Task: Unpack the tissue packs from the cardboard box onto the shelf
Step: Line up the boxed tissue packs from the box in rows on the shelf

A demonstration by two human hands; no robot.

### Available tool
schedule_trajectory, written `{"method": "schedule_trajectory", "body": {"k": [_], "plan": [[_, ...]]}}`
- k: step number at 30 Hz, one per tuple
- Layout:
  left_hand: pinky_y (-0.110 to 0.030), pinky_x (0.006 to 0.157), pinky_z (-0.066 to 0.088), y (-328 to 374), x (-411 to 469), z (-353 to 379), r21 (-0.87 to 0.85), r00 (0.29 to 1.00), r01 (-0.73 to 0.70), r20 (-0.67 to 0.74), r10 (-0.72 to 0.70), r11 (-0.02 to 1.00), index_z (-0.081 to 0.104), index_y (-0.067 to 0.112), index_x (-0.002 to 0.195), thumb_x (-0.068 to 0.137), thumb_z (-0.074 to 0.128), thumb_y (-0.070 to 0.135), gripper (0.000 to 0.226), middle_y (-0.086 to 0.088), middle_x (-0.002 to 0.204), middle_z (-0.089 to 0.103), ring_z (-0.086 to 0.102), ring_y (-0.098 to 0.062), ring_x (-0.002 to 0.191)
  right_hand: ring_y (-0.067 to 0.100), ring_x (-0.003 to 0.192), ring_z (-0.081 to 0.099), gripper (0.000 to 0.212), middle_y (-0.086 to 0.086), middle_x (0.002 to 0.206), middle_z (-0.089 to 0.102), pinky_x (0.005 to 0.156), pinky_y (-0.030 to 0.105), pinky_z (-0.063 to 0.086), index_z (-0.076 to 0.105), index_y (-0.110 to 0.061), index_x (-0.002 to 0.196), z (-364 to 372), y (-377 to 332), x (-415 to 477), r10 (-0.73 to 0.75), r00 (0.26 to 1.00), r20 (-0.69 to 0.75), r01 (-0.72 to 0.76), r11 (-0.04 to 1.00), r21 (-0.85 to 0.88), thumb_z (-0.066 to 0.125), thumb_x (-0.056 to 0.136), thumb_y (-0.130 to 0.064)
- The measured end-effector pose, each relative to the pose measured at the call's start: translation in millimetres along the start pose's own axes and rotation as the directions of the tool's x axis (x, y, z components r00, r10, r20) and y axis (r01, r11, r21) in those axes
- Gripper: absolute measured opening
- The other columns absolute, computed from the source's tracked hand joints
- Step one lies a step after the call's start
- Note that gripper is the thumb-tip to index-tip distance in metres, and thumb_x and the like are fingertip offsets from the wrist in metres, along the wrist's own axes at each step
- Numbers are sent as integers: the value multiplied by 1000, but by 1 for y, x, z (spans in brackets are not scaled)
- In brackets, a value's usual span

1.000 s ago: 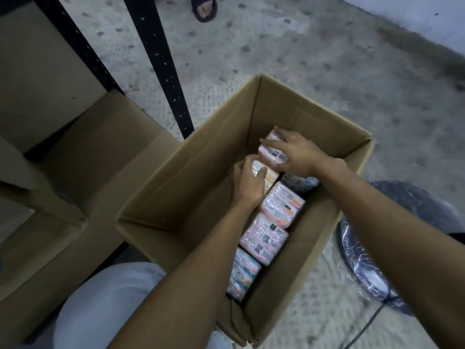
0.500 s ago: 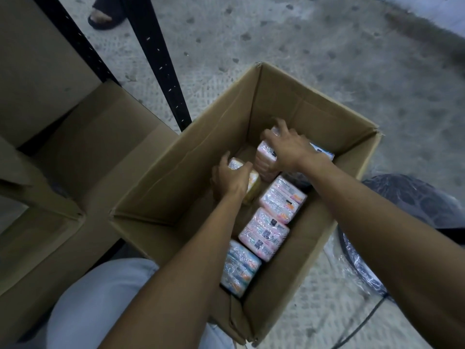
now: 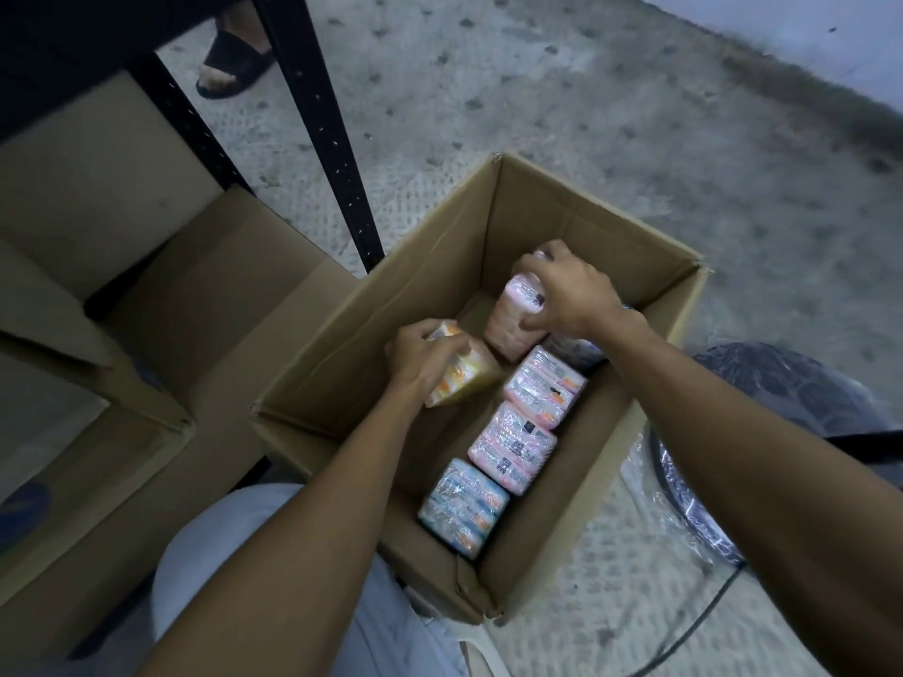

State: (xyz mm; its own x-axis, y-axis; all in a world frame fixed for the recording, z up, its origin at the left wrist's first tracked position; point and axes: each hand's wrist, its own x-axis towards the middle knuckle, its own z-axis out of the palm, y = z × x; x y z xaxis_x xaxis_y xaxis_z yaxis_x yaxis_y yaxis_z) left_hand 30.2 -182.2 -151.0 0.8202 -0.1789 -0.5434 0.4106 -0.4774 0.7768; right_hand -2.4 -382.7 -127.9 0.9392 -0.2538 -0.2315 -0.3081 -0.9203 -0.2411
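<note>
Both hands are sitting inside the cardboard box (image 3: 342, 354), each gripping 1 tissue pack: the left hand (image 3: 420, 356) is curling round a yellow-orange pack (image 3: 471, 378) and the right hand (image 3: 569, 298) is clutching a pink pack (image 3: 510, 327) just beside it. Body-side of the right hand, 3 more packs (image 3: 513, 447) are lying in a row, 2 pink and 1 blue.

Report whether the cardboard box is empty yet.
Not empty. Three tissue packs lie in a row inside the cardboard box; the left hand grips a yellow pack, the right hand a pink pack.
</note>
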Motion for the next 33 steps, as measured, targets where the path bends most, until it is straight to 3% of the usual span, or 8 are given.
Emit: {"method": "schedule_trajectory", "body": {"k": [8, 19, 22, 23, 26, 28, 30, 33], "plan": [[-23, 74, 52, 31, -49, -44, 84, 986, -162, -18, 164, 983, 76, 31, 97, 62, 75, 22, 36, 8, 91, 72, 65, -10, 83, 28, 109, 53, 70, 4, 134, 38, 86, 43, 49, 49, -34, 122, -41, -28, -43, -10, 995, -97, 13, 999, 33, 80, 60, -40], [-24, 65, 43, 71, -159, -116, 139, 932, -361, 11, 363, 922, 75, 27, 96, 70, 69, 18, 28, 10, 87, 65, 57, -9, 79, 31, 115, 50, 74, 8, 134, 41, 91, 47, 47, 50, -34, 124, -113, -81, -129, -40, 972, -233, 58, 996, 70, 81, 57, -43], [-25, 58, 36, 85, -197, -140, 140, 898, -438, 18, 440, 888, 73, 25, 68, 70, 68, 17, 10, 15, 61, 57, 50, -11, 64, 30, 112, 51, 74, 7, 128, 43, 88, 42, 47, 50, -35, 125, -142, -99, -155, -54, 954, -295, 70, 996, 46, 79, 58, -43], [-26, 57, 33, 90, -210, -149, 144, 885, -462, 11, 465, 875, 68, 26, 57, 71, 67, 16, 17, 17, 54, 53, 46, -9, 59, 30, 111, 51, 75, 7, 127, 43, 86, 41, 46, 49, -34, 126, -151, -106, -164, -66, 947, -316, 82, 996, 37, 79, 58, -43], [-28, 63, 33, 101, -246, -179, 156, 856, -507, -22, 516, 848, 66, 13, 67, 66, 67, 25, 12, 8, 71, 58, 46, -13, 66, 30, 110, 51, 74, 7, 125, 42, 84, 39, 45, 49, -32, 126, -179, -129, -189, -112, 921, -372, 132, 991, 30, 78, 59, -43], [-31, 65, 33, 108, -268, -200, 174, 825, -547, -52, 563, 819, 65, 4, 78, 65, 67, 28, 27, 8, 76, 59, 45, -15, 69, 30, 109, 50, 74, 7, 126, 43, 82, 38, 44, 49, -33, 126, -196, -145, -204, -139, 903, -407, 165, 986, 29, 77, 59, -46], [-30, 66, 37, 115, -291, -221, 190, 809, -560, -80, 582, 806, 71, 10, 82, 71, 67, 24, 18, 18, 82, 63, 50, -11, 71, 28, 107, 51, 74, 6, 125, 44, 79, 36, 43, 49, -34, 126, -212, -162, -217, -161, 880, -447, 199, 979, 39, 76, 58, -48], [-37, 72, 49, 122, -321, -256, 171, 787, -596, -70, 613, 785, 75, 26, 92, 70, 64, 23, 24, -1, 97, 69, 61, -21, 83, 26, 104, 52, 74, 3, 124, 43, 77, 35, 44, 49, -35, 125, -233, -191, -234, -204, 844, -496, 264, 963, 53, 76, 57, -48]]}}
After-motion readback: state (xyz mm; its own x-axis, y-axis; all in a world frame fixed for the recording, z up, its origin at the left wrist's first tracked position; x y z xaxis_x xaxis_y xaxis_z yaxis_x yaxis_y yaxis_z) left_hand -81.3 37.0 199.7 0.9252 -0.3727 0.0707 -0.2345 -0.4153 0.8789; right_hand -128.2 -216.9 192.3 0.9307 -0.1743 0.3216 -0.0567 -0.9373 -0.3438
